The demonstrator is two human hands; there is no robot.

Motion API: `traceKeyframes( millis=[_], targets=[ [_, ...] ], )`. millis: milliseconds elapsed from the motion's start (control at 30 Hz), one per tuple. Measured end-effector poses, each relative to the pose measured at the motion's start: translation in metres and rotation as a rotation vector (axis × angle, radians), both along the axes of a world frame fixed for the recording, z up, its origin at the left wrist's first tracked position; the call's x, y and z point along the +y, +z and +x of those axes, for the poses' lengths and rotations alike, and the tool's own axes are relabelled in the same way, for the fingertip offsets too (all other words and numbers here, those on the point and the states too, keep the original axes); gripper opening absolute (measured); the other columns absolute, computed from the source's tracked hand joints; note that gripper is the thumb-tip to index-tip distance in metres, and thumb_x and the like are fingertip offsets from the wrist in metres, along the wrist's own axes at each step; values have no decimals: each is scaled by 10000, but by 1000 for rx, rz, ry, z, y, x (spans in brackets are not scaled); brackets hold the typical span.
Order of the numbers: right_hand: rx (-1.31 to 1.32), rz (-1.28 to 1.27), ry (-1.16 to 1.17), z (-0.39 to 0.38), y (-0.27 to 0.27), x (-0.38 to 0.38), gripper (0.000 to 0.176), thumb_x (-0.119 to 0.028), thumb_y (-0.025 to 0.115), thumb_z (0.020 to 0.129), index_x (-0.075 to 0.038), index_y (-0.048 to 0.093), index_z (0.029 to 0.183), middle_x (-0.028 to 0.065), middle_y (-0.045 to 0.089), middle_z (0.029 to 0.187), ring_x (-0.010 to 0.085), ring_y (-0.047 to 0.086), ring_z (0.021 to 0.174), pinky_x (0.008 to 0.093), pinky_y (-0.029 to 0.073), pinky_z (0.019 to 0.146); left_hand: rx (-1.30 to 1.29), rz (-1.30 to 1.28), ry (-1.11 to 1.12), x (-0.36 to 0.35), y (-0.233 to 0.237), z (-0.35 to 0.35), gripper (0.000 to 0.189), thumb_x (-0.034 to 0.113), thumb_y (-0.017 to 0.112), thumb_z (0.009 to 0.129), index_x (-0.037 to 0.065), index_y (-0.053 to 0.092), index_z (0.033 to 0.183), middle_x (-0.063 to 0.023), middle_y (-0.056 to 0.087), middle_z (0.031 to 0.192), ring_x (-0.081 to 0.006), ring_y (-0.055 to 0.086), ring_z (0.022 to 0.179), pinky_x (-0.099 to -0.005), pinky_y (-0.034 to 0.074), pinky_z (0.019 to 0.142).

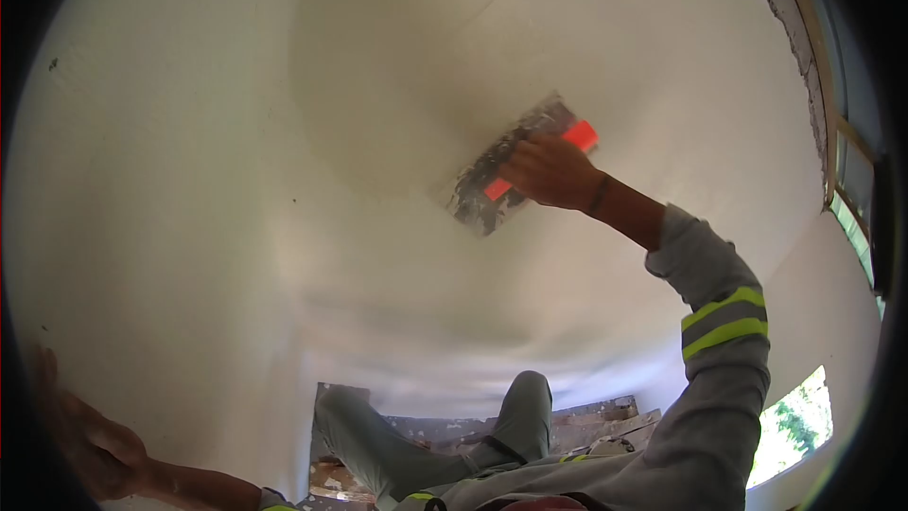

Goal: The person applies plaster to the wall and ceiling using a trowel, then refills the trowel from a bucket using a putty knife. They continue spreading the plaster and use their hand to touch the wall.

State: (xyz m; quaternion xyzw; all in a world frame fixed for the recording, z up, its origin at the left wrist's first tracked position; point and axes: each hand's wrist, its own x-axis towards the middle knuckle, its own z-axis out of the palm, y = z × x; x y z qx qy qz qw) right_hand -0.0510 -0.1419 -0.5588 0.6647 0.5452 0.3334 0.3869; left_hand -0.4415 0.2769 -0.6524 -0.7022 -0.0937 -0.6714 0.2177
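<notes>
My right hand (553, 173) is closed around the red handle of a plastering trowel (473, 191). The trowel's broad metal blade, smeared with pale plaster, is held tilted against the cream-coloured wall (397, 255). Over the middle of that wall lies a darker, damp-looking patch (369, 66). At the lower left edge, my left hand (99, 445) is at the adjoining wall surface, fingers apart and pointing up. It seems to hold nothing, though the dark edge of the view hides part of it.
Below are my bent legs (397, 445) and a plaster-spattered floor with boards (596, 421). A window opening (799, 426) shows greenery at the lower right. Along the upper right runs a rough broken plaster edge (790, 24) beside a wooden frame (832, 123).
</notes>
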Motion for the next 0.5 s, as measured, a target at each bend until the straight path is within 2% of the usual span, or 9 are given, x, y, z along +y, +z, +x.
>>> traceKeyframes(
  millis=[67,100,167,200,267,333,433,467,500],
  targets=[
    [13,308,-63,-21,30,-6,265,-360,665,825,-181,673,1021,25,670,923,223,652,900,387,513,776,10,-5,20,0,0,-1,327,76,360,1041,-152,583,1115,-208,686,1054,-321,677,987,-369,562,872],
    [-67,526,-260,-29,65,-1,366,-473,636,851,-219,670,1111,58,682,1012,273,669,903,406,534,751,16,-4,-11,6,-3,0,326,81,370,1040,-153,583,1119,-210,686,1054,-319,677,986,-368,559,875],
    [-256,704,-140,-23,147,-1,417,-538,624,849,-246,650,1146,97,671,955,326,668,753,439,551,648,4,24,-111,18,-7,0,313,91,409,1032,-149,584,1131,-209,683,1067,-303,679,978,-354,555,870],
    [-509,643,-174,-10,185,0,412,-514,639,845,-198,658,1108,98,672,926,307,668,726,432,547,627,-14,46,-177,26,-10,-3,303,95,437,1024,-143,586,1137,-206,681,1079,-288,682,971,-341,555,862],
    [140,1364,-611,-97,201,99,358,-290,566,953,44,689,913,150,682,946,235,666,768,340,525,657,-52,98,-95,38,-18,-10,294,103,482,1010,-133,589,1148,-198,677,1101,-265,684,959,-321,554,847],
    [16,1116,-499,-69,159,102,320,-337,631,885,-42,663,1005,130,680,935,263,666,784,386,529,658,-75,175,186,46,-25,-19,294,111,514,997,-125,591,1156,-189,672,1119,-248,684,950,-305,553,833],
    [-164,746,-307,-4,62,94,443,-407,727,782,-171,624,1143,100,678,919,306,666,808,456,534,660,-116,284,537,72,-40,-41,299,123,562,977,-109,599,1161,-172,670,1137,-220,684,934,-280,552,805],
    [11,679,-249,-4,8,96,476,-424,735,764,-104,619,1096,128,683,881,344,664,828,479,525,679,-127,310,616,88,-47,-53,299,128,577,970,-102,605,1158,-164,672,1137,-208,685,926,-271,552,791],
    [166,633,-383,-10,-47,103,363,-346,700,783,-74,613,1007,129,665,824,313,657,787,462,517,677,-138,310,618,87,-48,-53,279,119,574,969,-104,613,1131,-161,678,1108,-206,684,900,-267,553,771]
  ],
)
